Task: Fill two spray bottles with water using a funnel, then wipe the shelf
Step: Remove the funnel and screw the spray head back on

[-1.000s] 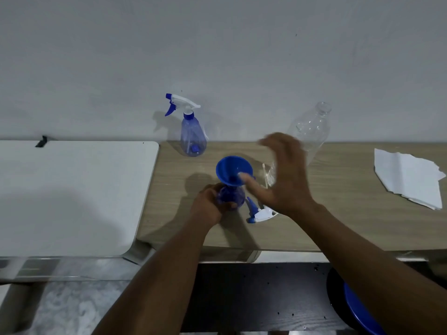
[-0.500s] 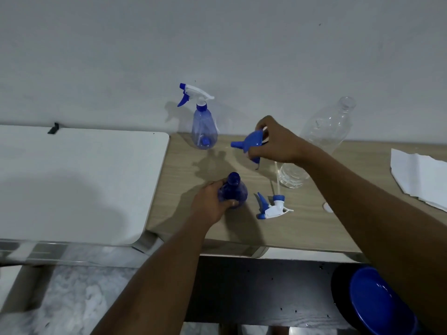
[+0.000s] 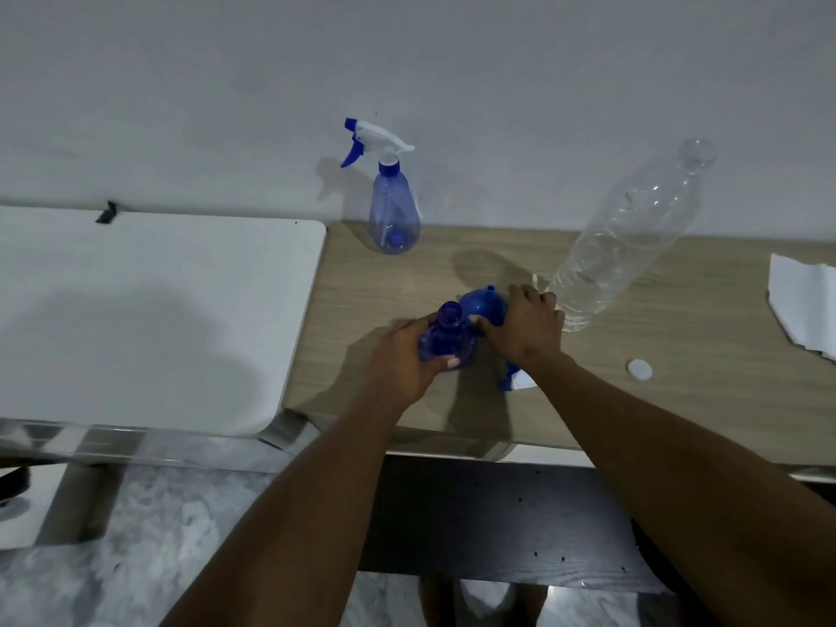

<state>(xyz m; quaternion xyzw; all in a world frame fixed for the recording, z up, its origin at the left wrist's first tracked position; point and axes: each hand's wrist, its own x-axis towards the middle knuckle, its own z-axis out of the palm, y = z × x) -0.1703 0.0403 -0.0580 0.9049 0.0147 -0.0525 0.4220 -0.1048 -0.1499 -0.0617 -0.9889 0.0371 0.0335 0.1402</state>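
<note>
My left hand [image 3: 407,355] grips an uncapped blue spray bottle [image 3: 445,337] standing on the wooden shelf [image 3: 633,400]. My right hand [image 3: 527,328] holds the blue funnel [image 3: 482,305] upside down on the shelf, just right of that bottle, spout pointing up. The bottle's loose trigger head [image 3: 513,380] lies under my right wrist, mostly hidden. A second blue spray bottle [image 3: 392,219] with its white trigger head on stands at the back by the wall. A large clear water bottle [image 3: 629,237], open-topped, stands right of my right hand.
A white bottle cap [image 3: 639,369] lies on the shelf to the right. Folded white paper towels [image 3: 803,300] sit at the far right edge. A white table top [image 3: 149,319] adjoins the shelf on the left. Below the shelf is a dark panel [image 3: 497,522].
My right hand lifted the funnel off the spray bottle's neck, carried it away, then brought it down inverted onto the shelf beside the bottle. My left hand kept hold of the bottle.
</note>
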